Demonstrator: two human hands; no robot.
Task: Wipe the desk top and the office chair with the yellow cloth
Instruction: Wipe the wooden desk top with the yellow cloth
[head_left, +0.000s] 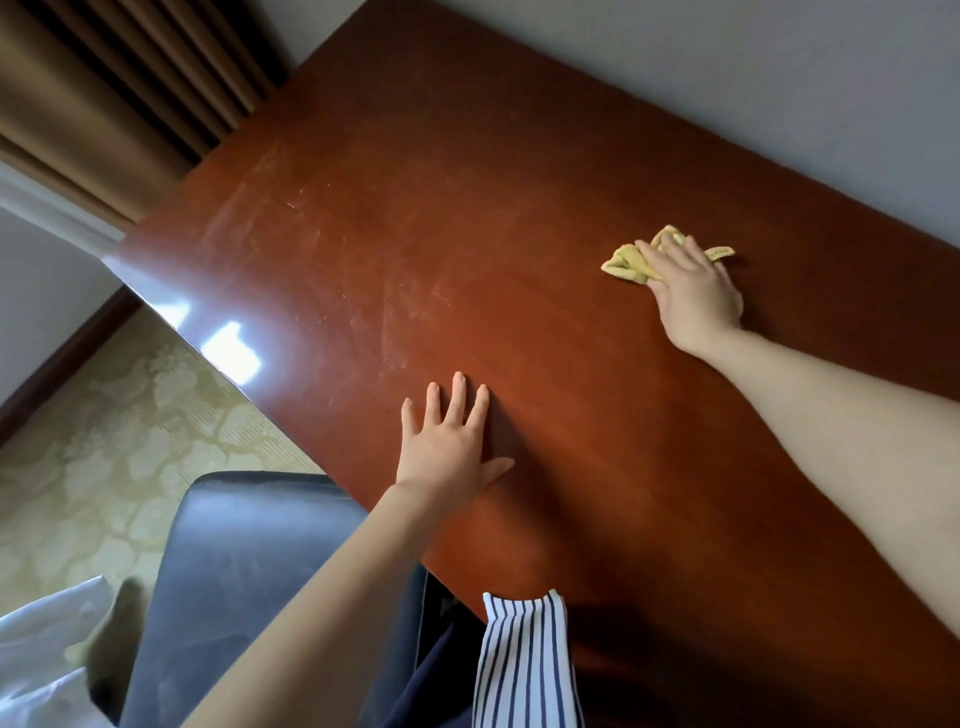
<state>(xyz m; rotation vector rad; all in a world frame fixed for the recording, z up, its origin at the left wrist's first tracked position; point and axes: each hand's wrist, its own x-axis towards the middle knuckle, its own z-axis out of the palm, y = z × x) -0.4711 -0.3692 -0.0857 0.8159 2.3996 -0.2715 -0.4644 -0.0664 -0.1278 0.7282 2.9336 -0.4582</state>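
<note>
A glossy reddish-brown desk top (467, 218) fills most of the view, with faint scratches and smears toward its left end. My right hand (693, 288) lies on the crumpled yellow cloth (626, 262) near the far right of the desk, fingers straight and pressing it down onto the wood. My left hand (449, 447) rests flat on the desk near its front edge, fingers spread, holding nothing. The black office chair (249, 577) stands below the front edge at the lower left, partly hidden behind my left forearm.
A grey wall (727, 78) runs along the desk's far edge. Brown curtains (114, 93) hang at the upper left. Patterned beige carpet (104, 457) lies left of the chair, and a white plastic bag (41, 660) sits at the bottom left corner.
</note>
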